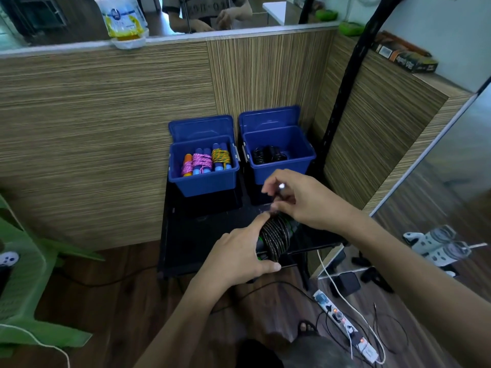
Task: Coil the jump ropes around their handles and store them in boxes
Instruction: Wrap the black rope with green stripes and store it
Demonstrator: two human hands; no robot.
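Right hand point(300, 200) pinching loose rope end just above coil. Left hand point(239, 257) wrapped round black jump rope point(276, 239), handles bundled, held over black tabletop point(191, 235). Judged step: finishing coil, securing tail. Next: tuck end under wraps, then drop bundle into right box point(279, 158), beside left box point(204, 166) of coloured ropes.

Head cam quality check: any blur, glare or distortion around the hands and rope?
Head view: right hand fingertips motion-blurred, with a small bright glint there; left hand and coiled rope fairly sharp; dim light hides the black table surface; wide-angle bends the partition's top edge; the black rope in the right box lacks detail.
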